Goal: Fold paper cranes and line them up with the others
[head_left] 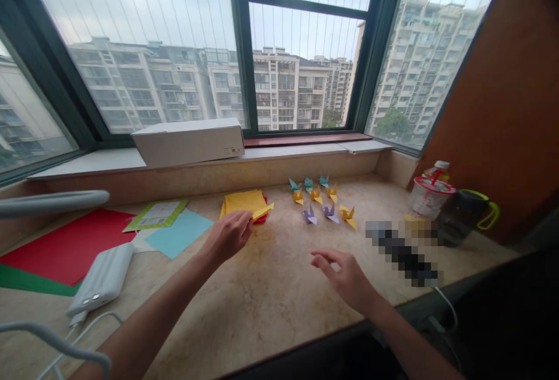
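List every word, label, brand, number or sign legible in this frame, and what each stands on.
No text is readable.
White box: small printed marks near its lower right corner, too small to read.
Green-edged packet: label print, too small.
Red-lidded cup: any markings too blurred.

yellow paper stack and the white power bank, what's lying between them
In the head view, a light blue sheet lies nearer the yellow paper stack, and part of a whitish sheet shows nearer the white power bank.

Soft daylight thru windows point(305, 39); bottom R v. dark; wide-angle bend nr edges; pixelated patch point(404, 255) R.
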{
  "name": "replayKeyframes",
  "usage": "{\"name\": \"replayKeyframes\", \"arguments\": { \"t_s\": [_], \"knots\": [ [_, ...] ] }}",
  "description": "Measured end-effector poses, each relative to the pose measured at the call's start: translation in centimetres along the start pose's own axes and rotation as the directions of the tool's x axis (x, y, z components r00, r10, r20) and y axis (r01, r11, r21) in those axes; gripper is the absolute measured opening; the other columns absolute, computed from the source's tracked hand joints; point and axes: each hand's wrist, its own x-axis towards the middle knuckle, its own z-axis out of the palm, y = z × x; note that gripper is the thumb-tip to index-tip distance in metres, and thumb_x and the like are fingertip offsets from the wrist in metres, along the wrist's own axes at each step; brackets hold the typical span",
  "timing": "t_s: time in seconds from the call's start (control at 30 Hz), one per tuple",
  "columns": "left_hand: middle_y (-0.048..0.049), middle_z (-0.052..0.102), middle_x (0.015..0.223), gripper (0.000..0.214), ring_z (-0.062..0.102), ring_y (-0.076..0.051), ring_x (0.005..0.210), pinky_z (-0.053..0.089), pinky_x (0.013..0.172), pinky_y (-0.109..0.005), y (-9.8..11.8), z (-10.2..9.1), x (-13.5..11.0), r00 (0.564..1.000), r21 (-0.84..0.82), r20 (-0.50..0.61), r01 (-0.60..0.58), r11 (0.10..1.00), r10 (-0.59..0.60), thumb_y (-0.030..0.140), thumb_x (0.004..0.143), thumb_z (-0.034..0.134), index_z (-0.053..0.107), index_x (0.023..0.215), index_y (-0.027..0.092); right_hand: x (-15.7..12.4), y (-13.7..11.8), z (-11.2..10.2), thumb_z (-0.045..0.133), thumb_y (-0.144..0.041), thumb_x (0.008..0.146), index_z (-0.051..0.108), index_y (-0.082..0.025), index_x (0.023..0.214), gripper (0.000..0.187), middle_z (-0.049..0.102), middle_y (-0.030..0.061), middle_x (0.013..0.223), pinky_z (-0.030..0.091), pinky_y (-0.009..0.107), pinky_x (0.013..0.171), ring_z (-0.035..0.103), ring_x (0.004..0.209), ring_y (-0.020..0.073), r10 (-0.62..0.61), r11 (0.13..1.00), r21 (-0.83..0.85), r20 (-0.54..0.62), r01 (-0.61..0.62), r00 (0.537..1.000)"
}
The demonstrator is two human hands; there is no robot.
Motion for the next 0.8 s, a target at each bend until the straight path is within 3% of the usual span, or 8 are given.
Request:
{"name": "replayKeyframes", "arguments": {
  "t_s": [0.1,0.17,0.23,0.3,0.43,0.63,0.73,0.8],
  "knots": [
    [-0.0103,0.070,0.108,0.020,0.065,-0.024,0.099,0.050,0.087,-0.037,2.3,-0.6,-1.1,0.981,-0.019,-0.053,-0.185,0.983,0.184,0.021,0.093,0.045,0.065,0.096,0.020,3.4,-2.7,3.3,0.043,-0.066,0.091,0.069,-0.014,0.110,0.060,0.074,0.0132,0.097,0.056,0.036,0.076,0.071,0.088,0.0231,0.075,0.947,0.290,0.224,-0.139,0.972],
    [-0.0092,0.070,0.113,0.019,0.065,-0.024,0.102,0.050,0.089,-0.037,3.1,-0.3,-1.8,0.966,-0.038,-0.081,-0.250,0.967,0.246,0.020,0.092,0.047,0.065,0.100,0.021,6.1,-3.4,5.2,0.038,-0.073,0.088,0.069,-0.015,0.101,0.068,0.074,0.0133,0.094,0.055,0.037,0.076,0.070,0.087,0.0227,0.158,0.876,0.421,0.212,-0.236,0.964],
    [-0.0094,0.071,0.112,0.019,0.067,-0.023,0.101,0.051,0.089,-0.037,3.0,0.3,-2.6,0.961,-0.075,-0.132,-0.254,0.964,0.243,0.019,0.093,0.048,0.065,0.102,0.020,8.6,-3.6,6.4,0.033,-0.076,0.087,0.069,-0.016,0.094,0.070,0.074,0.0110,0.087,0.055,0.036,0.074,0.070,0.083,0.0213,0.213,0.798,0.525,0.214,-0.296,0.953],
    [-0.0094,0.073,0.109,0.019,0.069,-0.023,0.097,0.052,0.089,-0.037,2.5,1.1,-3.2,0.963,-0.107,-0.162,-0.235,0.966,0.217,0.019,0.093,0.049,0.065,0.102,0.020,10.4,-3.2,7.2,0.029,-0.075,0.089,0.068,-0.017,0.093,0.070,0.073,0.0096,0.083,0.056,0.036,0.067,0.070,0.077,0.0210,0.223,0.707,0.576,0.368,-0.409,0.903],
    [-0.0082,0.073,0.108,0.020,0.070,-0.023,0.097,0.052,0.092,-0.038,1.3,2.2,-3.7,0.973,-0.181,-0.088,-0.227,0.957,0.214,0.026,0.092,0.051,0.066,0.106,0.024,12.0,-1.9,7.9,0.052,-0.065,0.085,0.068,-0.018,0.091,0.049,0.071,0.0040,0.075,0.055,0.031,0.062,0.068,0.071,0.0196,0.172,0.771,0.523,0.381,-0.365,0.909],
    [-0.0118,0.068,0.120,0.038,0.064,-0.029,0.111,0.051,0.095,-0.044,-0.3,3.3,-3.9,0.984,-0.249,-0.150,0.060,0.967,-0.099,0.042,0.092,0.049,0.057,0.124,0.023,11.7,0.1,8.3,0.076,-0.046,0.070,0.068,-0.018,0.088,0.034,0.072,0.0017,0.084,0.053,0.029,0.069,0.066,0.079,0.0203,0.088,0.828,0.531,0.193,-0.180,0.977],
    [-0.0176,0.058,0.132,0.056,0.061,-0.033,0.115,0.052,0.095,-0.050,-0.9,3.6,-3.9,0.896,-0.380,-0.189,0.311,0.871,-0.403,0.049,0.088,0.054,0.049,0.134,0.017,11.0,0.2,8.0,0.072,-0.045,0.075,0.066,-0.018,0.096,0.035,0.072,0.0044,0.090,0.054,0.030,0.069,0.067,0.079,0.0204,-0.002,0.815,0.577,0.098,-0.055,0.995],
    [-0.0188,0.059,0.130,0.067,0.065,-0.032,0.107,0.057,0.083,-0.045,-0.6,3.5,-3.9,0.823,-0.567,-0.056,0.440,0.696,-0.566,0.054,0.085,0.056,0.044,0.138,0.015,10.4,0.0,8.0,0.068,-0.045,0.079,0.063,-0.019,0.101,0.034,0.072,0.0055,0.096,0.055,0.033,0.075,0.068,0.082,0.0206,-0.019,0.771,0.635,0.077,-0.034,0.997]
  ]
}}
